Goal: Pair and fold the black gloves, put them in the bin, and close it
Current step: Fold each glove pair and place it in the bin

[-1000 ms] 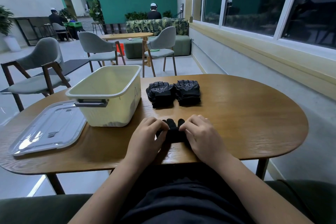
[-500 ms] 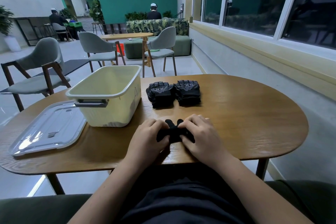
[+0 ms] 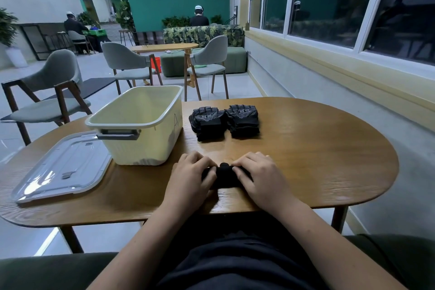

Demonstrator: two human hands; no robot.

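Work is centred at the near edge of the oval wooden table point(image 3: 317, 160). The left hand point(image 3: 189, 178) and the right hand point(image 3: 262, 178) lie palm down, side by side, with the fingers of each curled over one end of a rolled black fabric glove bundle point(image 3: 224, 175). Both hands grip the bundle and hold it against the table top, and only its middle section shows between them. Toward the far edge, two folded stacks of black gloves with grey dotted palms rest side by side and touching: the left stack point(image 3: 207, 122) and the right stack point(image 3: 243, 120). The cream rectangular plastic bin point(image 3: 146, 143) stands upright just left of the left stack, uncovered, its grey handle point(image 3: 118, 134) facing the near edge. The clear rectangular plastic lid point(image 3: 63, 167) lies flat at the left end of the table, just beside the bin.
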